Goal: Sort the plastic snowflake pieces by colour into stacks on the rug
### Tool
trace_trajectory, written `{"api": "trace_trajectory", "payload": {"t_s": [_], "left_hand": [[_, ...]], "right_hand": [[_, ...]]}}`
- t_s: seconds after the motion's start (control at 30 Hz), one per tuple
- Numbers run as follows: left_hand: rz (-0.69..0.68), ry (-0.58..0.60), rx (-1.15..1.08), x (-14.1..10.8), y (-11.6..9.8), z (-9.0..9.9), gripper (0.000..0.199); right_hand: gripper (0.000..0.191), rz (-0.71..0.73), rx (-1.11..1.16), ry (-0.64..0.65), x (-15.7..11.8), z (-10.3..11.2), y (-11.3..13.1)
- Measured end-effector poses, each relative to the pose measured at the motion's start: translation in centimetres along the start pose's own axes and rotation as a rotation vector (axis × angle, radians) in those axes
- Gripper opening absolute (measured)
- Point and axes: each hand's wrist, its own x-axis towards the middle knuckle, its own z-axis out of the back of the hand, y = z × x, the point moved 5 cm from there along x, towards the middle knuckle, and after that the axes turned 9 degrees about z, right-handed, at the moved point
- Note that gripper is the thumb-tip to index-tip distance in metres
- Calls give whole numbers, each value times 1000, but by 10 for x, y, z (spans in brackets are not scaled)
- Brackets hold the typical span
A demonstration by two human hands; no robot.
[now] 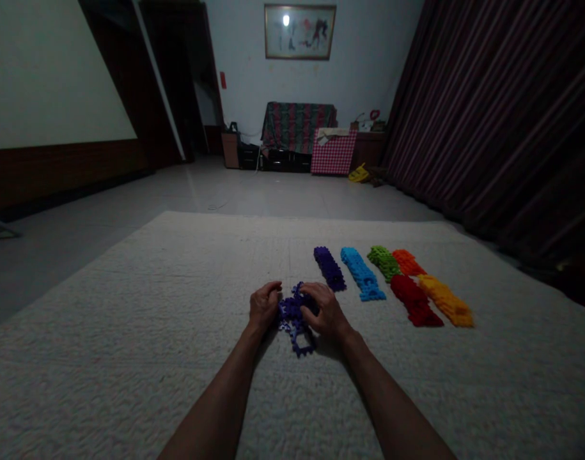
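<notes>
A small cluster of purple interlocking toy pieces with toothed edges lies on the pale quilted mat, between my two hands. One square piece with an open middle sticks out toward me. My left hand is closed at the cluster's left edge, fingers bent and partly hiding the contact. From the right, my right hand curls over the pieces, its thumb and fingers gripping them. Just beyond it lies a row of matching purple pieces, stacked and leaning on one another.
Right of the purple row are similar rows in blue, green, orange-red, red and yellow-orange. The mat covers a tiled floor. A dark curtain hangs on the right; low furniture stands against the far wall.
</notes>
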Motion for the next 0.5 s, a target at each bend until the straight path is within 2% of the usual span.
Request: {"api": "trace_trajectory", "payload": {"t_s": [0.07,0.2,0.5], "left_hand": [[8,3,-8,1,1,0,32],[17,15,-7,0,-1,-2,30],[8,-2,47,-2,-6,0,29]], "right_hand": [[42,51,24,76,2,-4,11],[43,34,13,199,4,-11,22],[49,1,1,202,2,-16,18]]}}
